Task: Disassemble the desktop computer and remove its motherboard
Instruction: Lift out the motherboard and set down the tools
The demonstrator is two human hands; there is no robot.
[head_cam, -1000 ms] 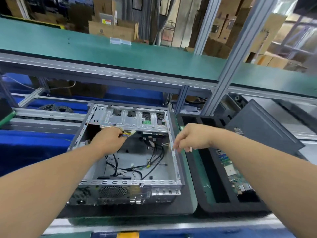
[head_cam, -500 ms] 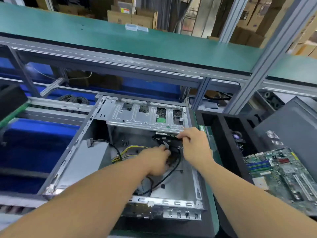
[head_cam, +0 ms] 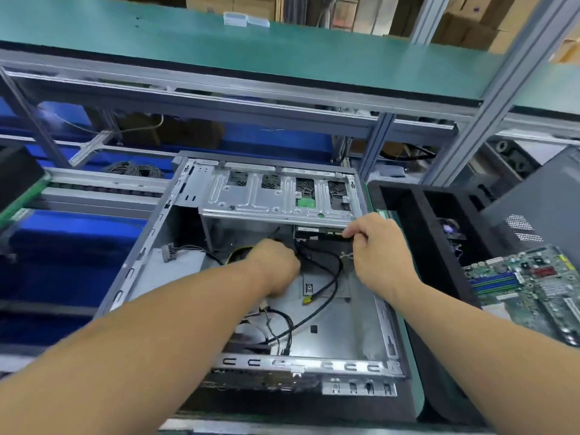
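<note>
The grey metal computer case (head_cam: 142, 255) lies open on its side in front of me, with only loose black cables (head_cam: 326, 296) on its bare floor. My left hand (head_cam: 276, 268) is deep inside, fingers curled around a bundle of black and yellow cables; its fingertips are hidden. My right hand (head_cam: 373, 246) pinches a small connector just under the silver drive cage (head_cam: 270, 199). A green motherboard (head_cam: 533, 290) lies outside the case at the right.
A black foam tray (head_cam: 417, 215) sits right of the case, a dark grey case panel (head_cam: 546, 215) behind it. Aluminium posts (head_cam: 489, 105) and a green shelf (head_cam: 219, 48) stand overhead. A blue conveyor (head_cam: 66, 246) lies left, with a cable coil (head_cam: 135, 169).
My head has moved closer over the case. The left hand went from the case's left side to its middle among the cables. The right hand moved in from the case's right wall under the drive cage.
</note>
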